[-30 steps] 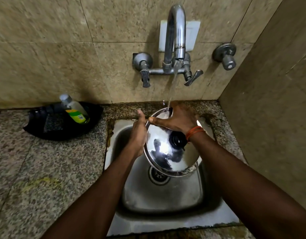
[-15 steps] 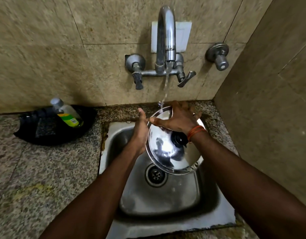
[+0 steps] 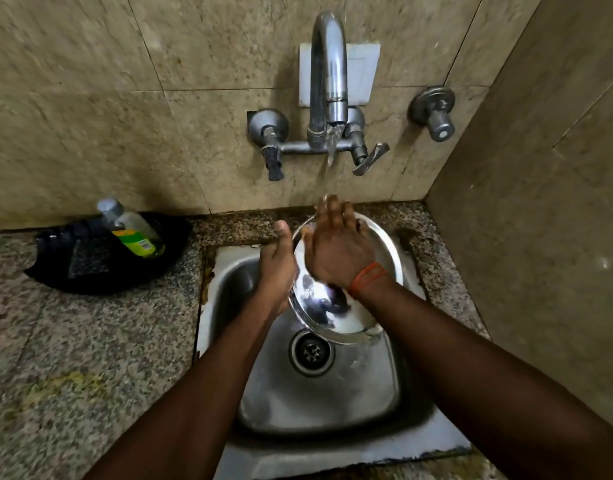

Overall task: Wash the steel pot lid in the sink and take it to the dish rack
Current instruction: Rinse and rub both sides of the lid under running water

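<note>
Head view: the steel pot lid (image 3: 336, 306) hangs tilted over the sink (image 3: 319, 393), at about 1 o'clock from the drain (image 3: 311, 351), under the stream from the tap (image 3: 327, 81). The left hand (image 3: 276, 268) clasps the lid's rim at its 9 o'clock edge, thumb raised. The right hand (image 3: 336, 251) lies flat and unclenched on the domed top, fingers spread toward 12 o'clock, rubbing rather than gripping; it hides the knob.

To rinse well, I would judge it best to keep the left grip firm on the wet rim, turn the lid slowly so water reaches every part, and let the palm sweep around the knob, where residue tends to gather.

The sink bowl holds only running water. At 9 o'clock on the counter (image 3: 73, 358), a black tray (image 3: 90, 271) holds a soap bottle (image 3: 132, 230) lying on its side, with yellow-green liquid inside, beside what looks like a dark scrub pad (image 3: 88, 261). No dish rack is in view.
</note>
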